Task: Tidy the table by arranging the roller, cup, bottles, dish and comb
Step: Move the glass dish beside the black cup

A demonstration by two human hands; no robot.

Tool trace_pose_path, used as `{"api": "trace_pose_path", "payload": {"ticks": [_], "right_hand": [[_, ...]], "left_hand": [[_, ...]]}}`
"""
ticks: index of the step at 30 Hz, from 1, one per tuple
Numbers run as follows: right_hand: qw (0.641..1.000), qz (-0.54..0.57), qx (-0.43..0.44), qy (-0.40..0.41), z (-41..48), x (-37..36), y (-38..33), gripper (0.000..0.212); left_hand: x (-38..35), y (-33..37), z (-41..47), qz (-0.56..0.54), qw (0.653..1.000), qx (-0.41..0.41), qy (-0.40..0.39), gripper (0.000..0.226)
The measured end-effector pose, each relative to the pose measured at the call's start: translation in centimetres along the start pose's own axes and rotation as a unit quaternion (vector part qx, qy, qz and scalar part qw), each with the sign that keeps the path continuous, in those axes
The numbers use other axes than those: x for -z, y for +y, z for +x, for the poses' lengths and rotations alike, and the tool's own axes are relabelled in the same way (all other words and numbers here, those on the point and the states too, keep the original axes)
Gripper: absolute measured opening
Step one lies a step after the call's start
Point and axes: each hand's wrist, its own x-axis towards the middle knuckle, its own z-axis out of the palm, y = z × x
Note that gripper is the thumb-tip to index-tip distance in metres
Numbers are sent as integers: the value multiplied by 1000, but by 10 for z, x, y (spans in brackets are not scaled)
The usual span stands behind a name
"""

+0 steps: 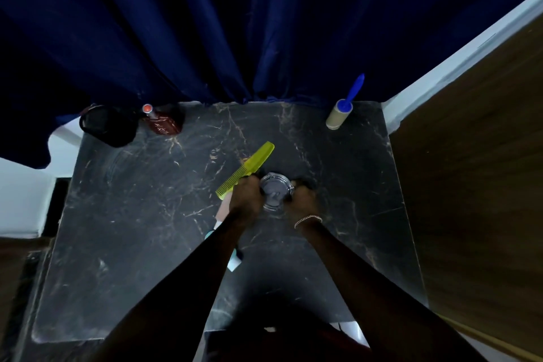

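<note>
Head view, steeply down, table (147, 244) close

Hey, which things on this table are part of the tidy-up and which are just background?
Part of the job: comb, glass dish, lint roller, brown bottle, dark cup, pale bottle under the left arm.

Background: blue curtain, wooden panel.

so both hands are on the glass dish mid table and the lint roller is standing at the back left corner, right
Not quite: the head view shows the roller standing at the back right corner, not left. Both the left hand and right hand are on the dish mid table.
</note>
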Motion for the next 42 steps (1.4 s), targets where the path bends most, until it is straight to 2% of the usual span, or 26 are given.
{"api": "trace_pose_path", "payload": {"ticks": [6,14,17,23,31,37,42], "right_hand": [[999,-17,24,22,-5,-1,-7,26],[998,-26,61,22,-17,-18,-48,23],[996,-48,72,6,-22,-32,-70,24],[994,-48,102,-7,-27,-62,-118,33],[989,-45,138,-31,-41,-111,-187,25],[985,-52,150,-60,-47,-152,-234,37],[981,-77,159,-84,-41,-185,-270,31]], "left_hand": [[11,-5,-7,-29,999,8,22,17],[47,-32,-23,-78,994,42,57,24],[67,-51,-25,-85,993,46,64,15],[111,-90,-29,-91,991,50,90,16],[161,-159,-27,-102,985,80,115,5],[189,-212,-22,-103,980,112,125,8],[212,-249,-11,-109,975,139,137,13]]}}
